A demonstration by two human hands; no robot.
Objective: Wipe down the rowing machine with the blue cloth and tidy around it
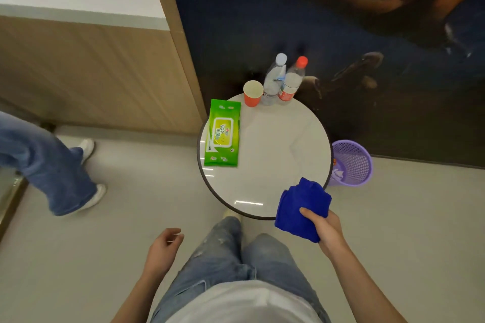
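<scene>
your right hand (328,228) grips the bunched blue cloth (301,207) over the table (262,155)'s near rim; your left hand (162,246) hangs loosely curled, empty. a careless swing could topple what stands far beyond the grip: two bottles (273,81), one cup (252,93). one wipes pack (221,134) lies left of it, one basket (353,162) just right. the rowing machine is out of view.
</scene>
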